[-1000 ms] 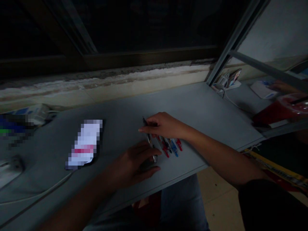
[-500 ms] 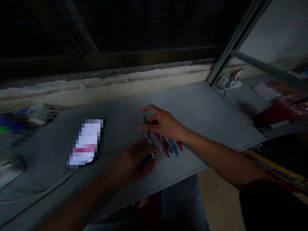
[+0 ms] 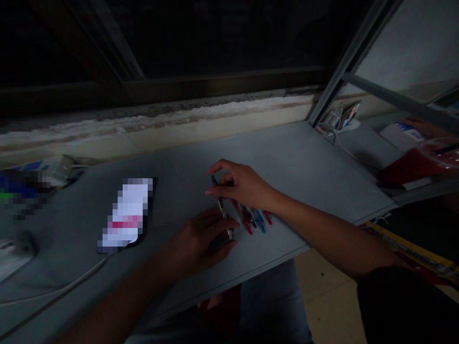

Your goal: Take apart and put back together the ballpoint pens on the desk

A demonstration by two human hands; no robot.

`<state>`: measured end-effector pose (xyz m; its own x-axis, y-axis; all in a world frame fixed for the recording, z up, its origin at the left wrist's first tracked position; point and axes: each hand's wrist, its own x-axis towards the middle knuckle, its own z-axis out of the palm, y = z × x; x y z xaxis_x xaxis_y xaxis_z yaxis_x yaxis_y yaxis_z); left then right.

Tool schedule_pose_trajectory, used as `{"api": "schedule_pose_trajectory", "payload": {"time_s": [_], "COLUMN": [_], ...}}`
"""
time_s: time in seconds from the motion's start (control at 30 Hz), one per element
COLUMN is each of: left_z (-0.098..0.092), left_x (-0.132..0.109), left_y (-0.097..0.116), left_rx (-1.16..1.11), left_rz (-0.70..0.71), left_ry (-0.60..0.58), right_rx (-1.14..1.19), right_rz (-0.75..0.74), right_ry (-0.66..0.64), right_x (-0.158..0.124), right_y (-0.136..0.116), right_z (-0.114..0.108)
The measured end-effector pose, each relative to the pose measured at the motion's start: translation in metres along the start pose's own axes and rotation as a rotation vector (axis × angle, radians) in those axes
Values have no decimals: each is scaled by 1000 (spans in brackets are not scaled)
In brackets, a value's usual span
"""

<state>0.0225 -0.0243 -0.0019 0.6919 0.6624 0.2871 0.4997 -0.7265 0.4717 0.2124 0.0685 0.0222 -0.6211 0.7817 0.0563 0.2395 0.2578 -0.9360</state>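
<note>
The dark, slim pen I'm watching lies slantwise between my two hands, a shiny end toward me. My right hand is at its far end, my left hand at its near end; the fingers curve around it, but I can't tell whether either hand grips. I judge this step as positioning; the next move calls for a light touch beside the red and blue pens on the counter.

pens: far ends behind right hand | phone: screen pixelated (unreadable) | red cup: cropped right
</note>
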Motion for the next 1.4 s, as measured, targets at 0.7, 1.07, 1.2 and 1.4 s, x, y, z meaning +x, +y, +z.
{"api": "schedule_pose_trajectory", "payload": {"time_s": [0.7,1.07,1.2,1.4], "left_z": [-1,5,4,1], "left_x": [-2,-2,-1,-1], "left_y": [1,-2,0,1], "left_rx": [-42,30,5,-36], "left_rz": [-9,-36,-61,-72], "left_ry": [3,5,0,22], "right_rx": [37,43,51,50], "right_rz": [-4,19,35,38], "right_ry": [43,34,47,72], "right_x": [1,1,3,4], "right_y": [4,4,6,7], "right_z": [1,0,0,2]}}
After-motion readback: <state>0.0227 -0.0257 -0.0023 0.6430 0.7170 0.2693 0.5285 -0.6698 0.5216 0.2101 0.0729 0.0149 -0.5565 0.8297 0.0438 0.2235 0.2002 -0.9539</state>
